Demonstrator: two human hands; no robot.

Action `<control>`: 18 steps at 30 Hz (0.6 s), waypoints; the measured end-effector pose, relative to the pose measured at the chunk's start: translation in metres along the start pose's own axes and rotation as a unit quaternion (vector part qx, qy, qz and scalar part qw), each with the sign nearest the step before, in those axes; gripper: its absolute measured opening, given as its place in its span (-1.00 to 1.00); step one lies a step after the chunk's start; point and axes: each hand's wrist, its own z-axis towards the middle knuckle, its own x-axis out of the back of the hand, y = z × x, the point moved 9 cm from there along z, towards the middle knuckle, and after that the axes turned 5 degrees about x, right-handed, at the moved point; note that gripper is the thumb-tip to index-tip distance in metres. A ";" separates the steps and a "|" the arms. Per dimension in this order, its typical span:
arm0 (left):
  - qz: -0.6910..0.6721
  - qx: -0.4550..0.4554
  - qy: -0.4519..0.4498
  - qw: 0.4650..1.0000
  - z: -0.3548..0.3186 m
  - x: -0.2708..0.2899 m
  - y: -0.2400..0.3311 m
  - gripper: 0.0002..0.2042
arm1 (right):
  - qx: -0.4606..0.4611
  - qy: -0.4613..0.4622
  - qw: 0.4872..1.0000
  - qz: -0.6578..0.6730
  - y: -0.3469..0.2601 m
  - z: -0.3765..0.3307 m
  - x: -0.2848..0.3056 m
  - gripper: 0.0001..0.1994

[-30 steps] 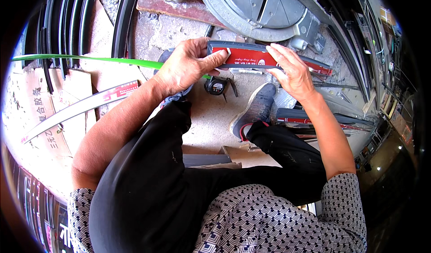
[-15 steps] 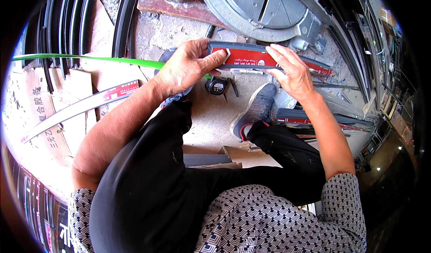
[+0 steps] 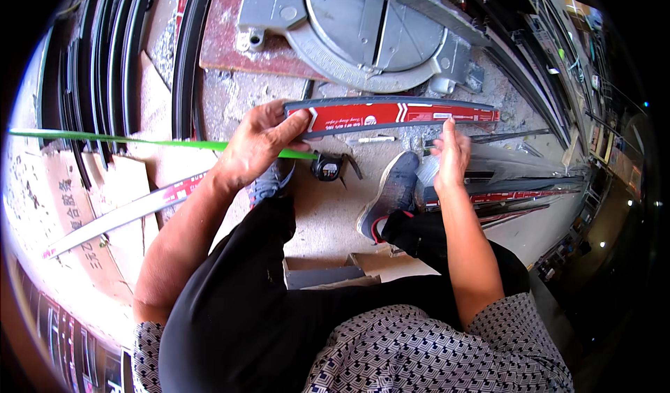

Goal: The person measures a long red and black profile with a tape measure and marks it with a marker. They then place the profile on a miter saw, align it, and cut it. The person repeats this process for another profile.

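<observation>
Right hand now off red-wrapped strip, fingers loose; left hand alone grips strip end, steadying it

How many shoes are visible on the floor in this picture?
2. One grey shoe is beside the right hand; the other shoe is partly hidden under the left hand, near the tape measure.

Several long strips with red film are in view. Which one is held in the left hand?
The upper red-filmed strip, gripped at its left end by the left hand, in front of the saw; the others lie on the floor.
</observation>
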 end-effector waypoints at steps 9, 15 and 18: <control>-0.026 0.012 -0.008 1.000 -0.013 0.005 0.004 -0.68 | -0.197 -0.121 0.870 0.436 0.030 0.029 -0.048 -0.42; -0.067 0.014 -0.015 0.998 -0.012 0.011 -0.005 -0.66 | -0.107 -0.153 0.871 0.454 -0.023 0.041 -0.037 -0.54; -0.129 0.027 -0.042 0.990 -0.007 0.002 -0.009 -0.64 | -0.036 -0.128 0.899 0.416 -0.059 0.048 -0.007 -0.65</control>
